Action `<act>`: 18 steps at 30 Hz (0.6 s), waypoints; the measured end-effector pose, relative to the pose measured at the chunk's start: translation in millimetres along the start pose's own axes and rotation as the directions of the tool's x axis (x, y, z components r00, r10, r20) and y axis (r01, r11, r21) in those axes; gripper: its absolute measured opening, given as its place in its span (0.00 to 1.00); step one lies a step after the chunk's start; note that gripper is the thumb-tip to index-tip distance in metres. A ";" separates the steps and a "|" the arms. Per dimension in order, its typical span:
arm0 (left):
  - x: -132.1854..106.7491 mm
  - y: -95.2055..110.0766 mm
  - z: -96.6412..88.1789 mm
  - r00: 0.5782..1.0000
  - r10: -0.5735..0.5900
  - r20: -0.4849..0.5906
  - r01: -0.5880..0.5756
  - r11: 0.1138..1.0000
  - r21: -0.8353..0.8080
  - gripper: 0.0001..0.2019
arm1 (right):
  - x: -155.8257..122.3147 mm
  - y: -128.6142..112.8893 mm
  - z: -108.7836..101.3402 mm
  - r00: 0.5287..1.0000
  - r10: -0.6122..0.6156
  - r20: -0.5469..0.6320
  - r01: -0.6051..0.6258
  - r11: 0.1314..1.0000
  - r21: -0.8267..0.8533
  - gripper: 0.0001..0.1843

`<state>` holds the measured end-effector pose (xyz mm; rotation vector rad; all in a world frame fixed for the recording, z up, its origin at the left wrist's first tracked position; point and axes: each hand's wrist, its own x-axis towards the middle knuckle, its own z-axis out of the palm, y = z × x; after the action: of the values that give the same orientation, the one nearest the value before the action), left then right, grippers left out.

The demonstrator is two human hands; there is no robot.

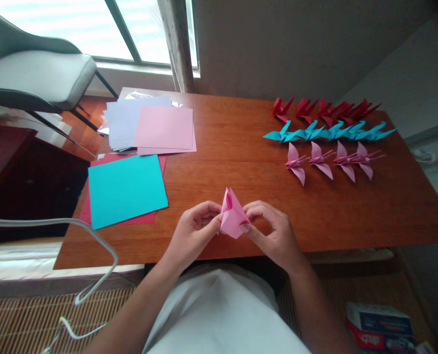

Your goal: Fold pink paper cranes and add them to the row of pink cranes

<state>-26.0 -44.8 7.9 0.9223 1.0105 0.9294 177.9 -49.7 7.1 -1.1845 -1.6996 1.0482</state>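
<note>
Between my two hands is a piece of folded pink paper (234, 220), held up just above the table's front edge. Its top comes to a point with an open fold showing a darker pink inside. My left hand (197, 228) pinches its left corner between thumb and fingers. On the opposite corner, my right hand (272, 228) grips with the thumb in front and the fingers behind. Beyond, at the right, stand rows of folded paper cranes: red cranes (326, 112) at the back, blue cranes (329, 132) in the middle, pink cranes (320, 160) nearest me.
Blue paper sheets (128, 189) lie over red sheets (84, 211) at the table's left. Behind them are pink sheets (165, 128) and pale lilac sheets (121, 123). A white cable (97, 236) curves past the left edge of the wooden table (226, 157). A chair (38, 73) stands by the window.
</note>
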 end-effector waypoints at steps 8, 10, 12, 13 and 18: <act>-6.2 -12.1 3.5 0.996 0.090 0.021 -0.089 0.996 -0.024 0.23 | -4.8 10.7 8.8 0.985 0.105 -0.137 -0.097 0.993 0.069 0.09; -6.4 -14.3 7.3 0.995 0.089 0.051 -0.086 0.994 -0.062 0.25 | -5.4 12.2 10.8 0.979 0.120 -0.165 -0.105 0.990 0.094 0.09; -5.9 -14.5 11.6 0.996 0.067 0.067 -0.062 0.995 -0.078 0.24 | -5.8 13.1 12.5 0.973 0.134 -0.189 -0.113 0.987 0.116 0.09; -5.6 -14.1 13.4 0.996 0.057 0.064 -0.052 0.995 -0.080 0.22 | -6.0 13.4 13.1 0.971 0.141 -0.195 -0.117 0.985 0.126 0.10; -4.5 -12.3 16.8 0.998 0.067 -0.010 -0.068 0.995 -0.079 0.19 | -6.5 15.0 14.7 0.968 0.169 -0.183 -0.142 0.978 0.154 0.12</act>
<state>-8.9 -56.0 2.1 0.8912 0.9464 1.0228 170.4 -55.3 -12.8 -1.3006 -1.3772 1.0879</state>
